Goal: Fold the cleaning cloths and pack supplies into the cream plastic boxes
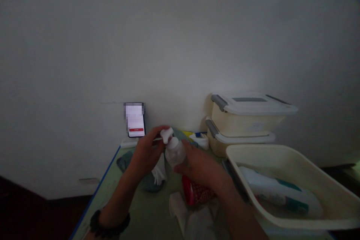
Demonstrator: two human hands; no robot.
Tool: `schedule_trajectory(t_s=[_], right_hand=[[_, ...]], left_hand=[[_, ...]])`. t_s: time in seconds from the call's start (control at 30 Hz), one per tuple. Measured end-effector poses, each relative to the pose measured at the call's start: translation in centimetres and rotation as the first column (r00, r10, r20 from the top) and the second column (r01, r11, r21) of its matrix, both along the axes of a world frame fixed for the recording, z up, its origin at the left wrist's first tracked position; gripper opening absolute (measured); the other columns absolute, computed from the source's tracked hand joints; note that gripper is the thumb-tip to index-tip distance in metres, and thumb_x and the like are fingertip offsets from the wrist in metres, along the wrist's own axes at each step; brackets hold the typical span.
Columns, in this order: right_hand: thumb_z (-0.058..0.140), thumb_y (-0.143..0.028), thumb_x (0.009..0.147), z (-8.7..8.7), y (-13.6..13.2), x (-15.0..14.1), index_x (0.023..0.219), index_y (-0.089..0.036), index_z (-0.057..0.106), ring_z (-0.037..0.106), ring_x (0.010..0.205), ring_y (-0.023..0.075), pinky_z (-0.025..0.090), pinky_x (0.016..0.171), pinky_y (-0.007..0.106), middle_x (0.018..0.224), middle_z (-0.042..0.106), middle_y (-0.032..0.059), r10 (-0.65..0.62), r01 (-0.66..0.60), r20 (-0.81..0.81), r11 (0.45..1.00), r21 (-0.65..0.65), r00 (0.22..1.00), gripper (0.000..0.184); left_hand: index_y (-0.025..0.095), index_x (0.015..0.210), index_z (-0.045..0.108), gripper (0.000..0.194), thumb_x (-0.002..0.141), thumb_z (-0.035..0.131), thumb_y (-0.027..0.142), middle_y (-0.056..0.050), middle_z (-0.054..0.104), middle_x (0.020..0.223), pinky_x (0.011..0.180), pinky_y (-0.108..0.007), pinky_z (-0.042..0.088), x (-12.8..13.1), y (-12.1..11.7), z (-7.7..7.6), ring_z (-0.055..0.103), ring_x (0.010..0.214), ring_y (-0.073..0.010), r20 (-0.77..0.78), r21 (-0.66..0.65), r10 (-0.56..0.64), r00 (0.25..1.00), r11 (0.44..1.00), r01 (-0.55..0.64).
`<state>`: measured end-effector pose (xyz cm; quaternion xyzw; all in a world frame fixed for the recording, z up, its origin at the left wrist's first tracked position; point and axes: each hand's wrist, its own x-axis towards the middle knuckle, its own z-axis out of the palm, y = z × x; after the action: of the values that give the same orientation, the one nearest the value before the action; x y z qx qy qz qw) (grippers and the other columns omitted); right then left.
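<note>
Your left hand (147,155) reaches up and inward, fingers pinching white plastic three-lobed cap (166,135). Your right hand (195,161) comes in from right, fingers curled round translucent whitish plastic bottle (174,154), neck just beside cap, above green tabletop (149,213). Blue table edge (101,180) runs outside your left forearm (120,195); grey-white wall (168,45) stands behind. Open cream plastic bin (270,161) crowds your right forearm (233,198). Widest tabletop stretch: between your forearms.

Wears a dark, bulky, ruffled band (109,225) around the left forearm (119,198), probably gathered fabric in this dim light, seen near the tabletop's (147,215) left edge. Shows the right forearm (239,198) bare, narrowing toward the wrist.
</note>
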<state>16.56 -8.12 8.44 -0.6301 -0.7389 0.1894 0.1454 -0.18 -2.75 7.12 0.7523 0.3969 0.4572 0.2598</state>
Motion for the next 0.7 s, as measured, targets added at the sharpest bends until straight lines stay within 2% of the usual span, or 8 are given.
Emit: schedule_trajectory(t_s=[0.13,0.23,0.33,0.5,0.63,0.7], right_hand=[[0.067,-0.043,0.068,0.9,0.5,0.0,0.123,-0.02,0.043,0.056,0.104,0.0249,0.044,0.083,0.036,0.113,0.06,0.0093,0.034,-0.013,-0.179,0.993,0.12,0.983,0.065],[0.07,-0.045,0.063,1.7,0.1,-0.6,0.121,-0.018,0.044,0.056,0.102,0.0272,0.044,0.082,0.039,0.112,0.059,0.011,-0.021,0.077,-0.231,0.968,0.237,0.973,0.069],[0.069,-0.048,0.063,2.4,-1.1,-1.5,0.12,-0.018,0.043,0.055,0.102,0.028,0.044,0.083,0.041,0.113,0.058,0.0116,-0.048,0.14,-0.269,0.931,0.336,0.962,0.07],[0.067,-0.049,0.064,3.2,-2.7,-2.0,0.12,-0.021,0.043,0.058,0.097,0.0268,0.046,0.08,0.041,0.111,0.06,0.0091,-0.037,0.162,-0.329,0.917,0.364,0.944,0.066],[0.064,-0.052,0.068,3.4,-2.8,-1.5,0.121,-0.022,0.042,0.06,0.092,0.0246,0.048,0.077,0.039,0.107,0.061,0.0075,-0.01,0.158,-0.379,0.919,0.361,0.925,0.064],[0.063,-0.052,0.069,3.5,-2.7,-1.3,0.12,-0.022,0.043,0.06,0.091,0.0236,0.048,0.076,0.038,0.106,0.061,0.0076,-0.012,0.175,-0.409,0.915,0.362,0.912,0.062]], left_hand=[[0.018,0.116,0.052,0.039,0.082,0.055,0.036,-0.009,0.064,0.11,0.079,-0.033,0.054,-0.2,-0.7,1.2,0.062,0.097,-0.0216,0.286,-0.04,0.087,0.954,0.996,-0.078],[0.019,0.117,0.053,0.038,0.083,0.056,0.036,-0.009,0.063,0.111,0.084,-0.035,0.051,-0.3,-1.1,2.1,0.062,0.097,-0.0206,0.459,-0.092,0.09,0.884,0.994,-0.053],[0.02,0.116,0.053,0.037,0.083,0.056,0.035,-0.006,0.064,0.104,0.08,-0.031,0.052,-0.5,-1.5,3.0,0.063,0.087,-0.017,0.572,-0.136,0.099,0.814,0.99,-0.025],[0.02,0.116,0.056,0.036,0.083,0.055,0.035,-0.002,0.062,0.084,0.06,-0.018,0.051,-0.9,-1.9,3.8,0.059,0.07,-0.011,0.611,-0.209,0.116,0.783,0.978,0.018],[0.025,0.126,0.044,0.048,0.081,0.058,0.034,-0.004,0.064,0.099,0.066,-0.023,0.053,-1.1,-2.1,3.4,0.062,0.083,-0.0156,0.577,-0.227,0.029,0.816,0.966,0.126],[0.025,0.123,0.045,0.047,0.079,0.06,0.034,-0.005,0.063,0.103,0.069,-0.025,0.054,-1.2,-2.1,3.3,0.062,0.088,-0.0176,0.566,-0.227,0.02,0.824,0.965,0.133]])
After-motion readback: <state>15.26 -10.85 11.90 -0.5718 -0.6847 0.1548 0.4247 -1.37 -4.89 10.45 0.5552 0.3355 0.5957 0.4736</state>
